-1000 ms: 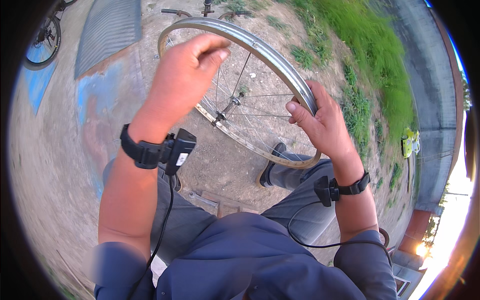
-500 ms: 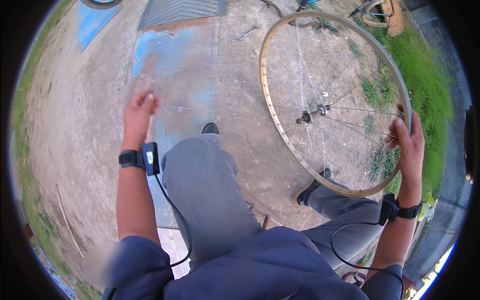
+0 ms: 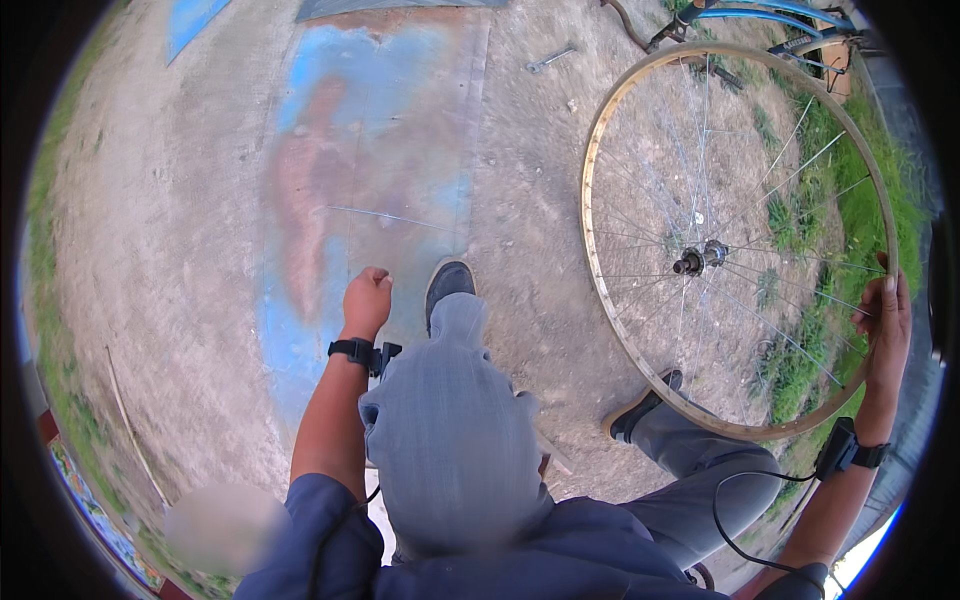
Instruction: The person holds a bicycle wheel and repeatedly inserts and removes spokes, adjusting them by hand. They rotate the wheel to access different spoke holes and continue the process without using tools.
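A bicycle wheel rim point(image 3: 588, 200) stands tilted at my right, laced with thin spokes to a metal hub point(image 3: 700, 257). My right hand point(image 3: 885, 305) grips the rim's right side, its fingers curled around the edge beside the spokes. Over the painted panel point(image 3: 400, 110), just left of my knee, my left hand point(image 3: 369, 302) is closed with its fingers curled in, and nothing shows in it. A loose spoke point(image 3: 395, 217) lies on the panel beyond that hand, apart from it. The wheel's lower edge is near my right shoe point(image 3: 645, 405).
A wrench point(image 3: 551, 61) lies on the dirt beyond the panel. Parts of a blue bicycle frame point(image 3: 770, 14) are at the far right, behind the wheel. Grass point(image 3: 855, 200) grows along the right side. A thin stick point(image 3: 130, 420) lies at the left.
My left hand has let go of the spoke, which now lies on the panel, and has come back toward my knee. The view has shifted; my right hand still holds the wheel.
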{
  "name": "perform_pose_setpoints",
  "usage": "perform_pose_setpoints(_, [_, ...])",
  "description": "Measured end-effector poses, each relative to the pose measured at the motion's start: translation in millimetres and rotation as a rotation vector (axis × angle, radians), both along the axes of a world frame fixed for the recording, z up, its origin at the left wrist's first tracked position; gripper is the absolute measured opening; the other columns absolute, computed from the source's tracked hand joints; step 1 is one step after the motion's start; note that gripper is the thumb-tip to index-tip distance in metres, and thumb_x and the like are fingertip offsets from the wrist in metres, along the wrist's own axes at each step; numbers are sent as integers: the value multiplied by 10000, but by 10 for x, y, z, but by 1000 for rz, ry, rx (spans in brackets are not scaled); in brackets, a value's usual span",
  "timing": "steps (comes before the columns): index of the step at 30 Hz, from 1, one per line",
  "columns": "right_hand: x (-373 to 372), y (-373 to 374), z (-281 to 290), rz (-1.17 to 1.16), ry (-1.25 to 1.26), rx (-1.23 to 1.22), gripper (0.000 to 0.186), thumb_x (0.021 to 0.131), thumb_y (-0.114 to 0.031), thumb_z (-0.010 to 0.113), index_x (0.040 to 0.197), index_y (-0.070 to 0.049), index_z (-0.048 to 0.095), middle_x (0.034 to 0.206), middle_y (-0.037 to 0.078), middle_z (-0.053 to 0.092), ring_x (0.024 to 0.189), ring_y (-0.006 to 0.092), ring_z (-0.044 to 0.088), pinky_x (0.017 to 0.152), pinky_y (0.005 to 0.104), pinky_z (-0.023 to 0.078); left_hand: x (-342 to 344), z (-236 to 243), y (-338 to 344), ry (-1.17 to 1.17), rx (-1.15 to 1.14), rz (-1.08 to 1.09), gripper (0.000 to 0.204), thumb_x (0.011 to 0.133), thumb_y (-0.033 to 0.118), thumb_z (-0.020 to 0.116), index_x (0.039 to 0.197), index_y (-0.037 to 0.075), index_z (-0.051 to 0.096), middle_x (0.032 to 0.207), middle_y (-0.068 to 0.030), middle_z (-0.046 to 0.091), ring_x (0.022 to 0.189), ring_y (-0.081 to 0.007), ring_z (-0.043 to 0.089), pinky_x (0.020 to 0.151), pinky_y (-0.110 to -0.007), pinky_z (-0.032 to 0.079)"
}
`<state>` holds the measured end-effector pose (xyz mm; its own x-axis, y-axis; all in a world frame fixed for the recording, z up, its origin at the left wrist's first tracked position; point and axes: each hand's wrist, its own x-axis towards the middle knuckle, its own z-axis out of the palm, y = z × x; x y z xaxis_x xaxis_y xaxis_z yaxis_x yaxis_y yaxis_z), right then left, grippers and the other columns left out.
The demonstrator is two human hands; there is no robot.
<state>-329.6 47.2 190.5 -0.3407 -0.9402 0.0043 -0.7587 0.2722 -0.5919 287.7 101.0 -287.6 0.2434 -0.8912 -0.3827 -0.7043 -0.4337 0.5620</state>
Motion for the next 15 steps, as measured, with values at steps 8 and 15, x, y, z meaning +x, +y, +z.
perform_pose_setpoints(8, [-42, -295, 88, -19, -74, 52, 528, 1152, -388, 450, 1534, -24, 473, 888, -41, 583, 663, 36, 597, 543, 169, 437, -399, -112, -815, -196, -108, -383, 353, 889, 77, 738, 1237, 64, 679, 1307, -170, 643, 1209, -410, 608, 1013, -483, 527])
perform_pose_setpoints(15, [126, -397, 85, -100, -40, 72, 510, 1161, -375, 418, 1514, -14, 488, 873, -38, 587, 642, 40, 596, 540, 172, 438, -461, -212, -1061, -302, -15, -514, 348, 856, 30, 720, 1200, 47, 671, 1286, -175, 619, 1214, -408, 596, 1000, -496, 542])
